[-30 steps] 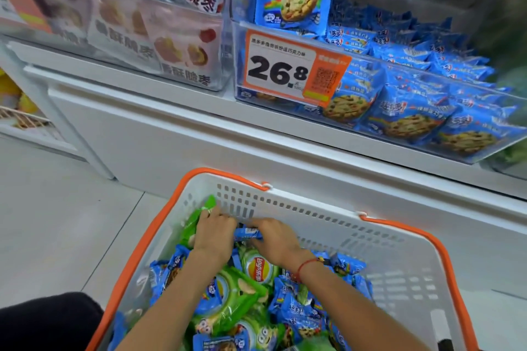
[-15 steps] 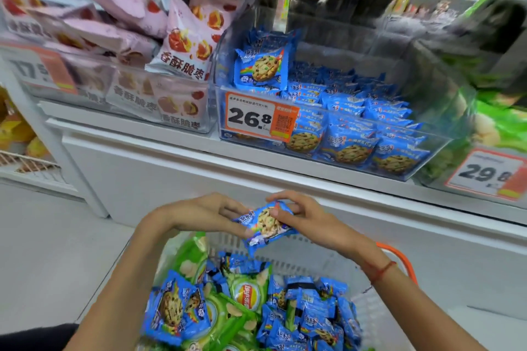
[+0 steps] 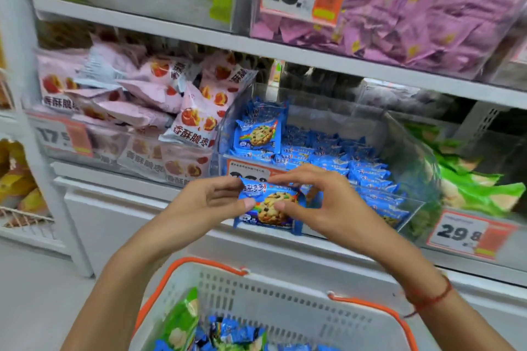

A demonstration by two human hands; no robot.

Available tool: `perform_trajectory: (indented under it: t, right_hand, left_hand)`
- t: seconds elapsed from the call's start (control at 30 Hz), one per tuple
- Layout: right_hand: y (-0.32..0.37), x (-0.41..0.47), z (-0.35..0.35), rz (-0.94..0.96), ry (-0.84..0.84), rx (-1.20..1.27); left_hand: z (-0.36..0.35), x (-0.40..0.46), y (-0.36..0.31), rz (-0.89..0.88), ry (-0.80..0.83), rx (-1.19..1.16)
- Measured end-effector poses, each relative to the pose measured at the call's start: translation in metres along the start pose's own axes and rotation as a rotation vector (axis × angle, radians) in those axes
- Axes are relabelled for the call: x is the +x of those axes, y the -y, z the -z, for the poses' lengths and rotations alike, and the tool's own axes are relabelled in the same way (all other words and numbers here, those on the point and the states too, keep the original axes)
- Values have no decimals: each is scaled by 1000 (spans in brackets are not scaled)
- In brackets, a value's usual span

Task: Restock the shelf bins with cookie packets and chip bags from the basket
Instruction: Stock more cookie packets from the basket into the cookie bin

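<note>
At centre frame, held packet: I am holding one blue cookie packet [image 3: 271, 205] between both hands, in front of the clear bin's front wall, above the basket.
Left hand [image 3: 211, 202]: my thumb and fingers are pinching the packet's left edge, thumb lying on its printed face.
Right hand [image 3: 316, 202]: my fingers are curling over the packet's top right edge, thumb pressing its face near the cookie picture.
Hands relative to each other: both are clamped on the same packet, close together, fingertips not meeting.
Clear bin [image 3: 399, 134]: sitting at 12 o'clock from the packet, it is carrying rows of matching blue packets [image 3: 342, 159]; one more is standing upright against its left wall.
Price tag [image 3: 248, 171]: my hands are partly covering it; digits unreadable.
Basket [image 3: 273, 302]: lying at 6 o'clock, white with orange rim, it is holding green chip bags [image 3: 182, 322] and more blue packets.
Neighbouring bins: pink bags [image 3: 196, 120] are showing at 10 o'clock, green bags [image 3: 467, 182] at 3 o'clock.
Wrist: a red string [image 3: 430, 298] is circling my right wrist.
</note>
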State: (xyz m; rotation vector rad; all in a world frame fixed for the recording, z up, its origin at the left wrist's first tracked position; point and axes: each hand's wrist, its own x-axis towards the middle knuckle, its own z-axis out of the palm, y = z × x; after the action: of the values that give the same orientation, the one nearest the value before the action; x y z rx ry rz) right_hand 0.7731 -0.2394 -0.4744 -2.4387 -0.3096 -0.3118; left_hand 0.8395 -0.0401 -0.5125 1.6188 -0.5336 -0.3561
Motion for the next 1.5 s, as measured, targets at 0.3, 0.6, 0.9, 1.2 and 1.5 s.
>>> perform_trajectory:
  t: [0.3,0.6,0.9,1.2,1.5]
  right_hand:
    - [-14,74,44,17,-315,-105]
    - [-45,137,-5,60,-174,-378]
    - [-47,143,-13,122,-165,-575]
    - [-42,141,-3,-3,61,-454]
    - [-16,77,16,53,-83,-120]
  left_hand:
    - [1,33,-2,-337,-626,628]
    - [2,45,6,-314,-727,740]
    - [0,46,10,-305,-760,764]
    - [0,47,14,-328,-746,752]
    - [-15,29,23,-402,-787,647]
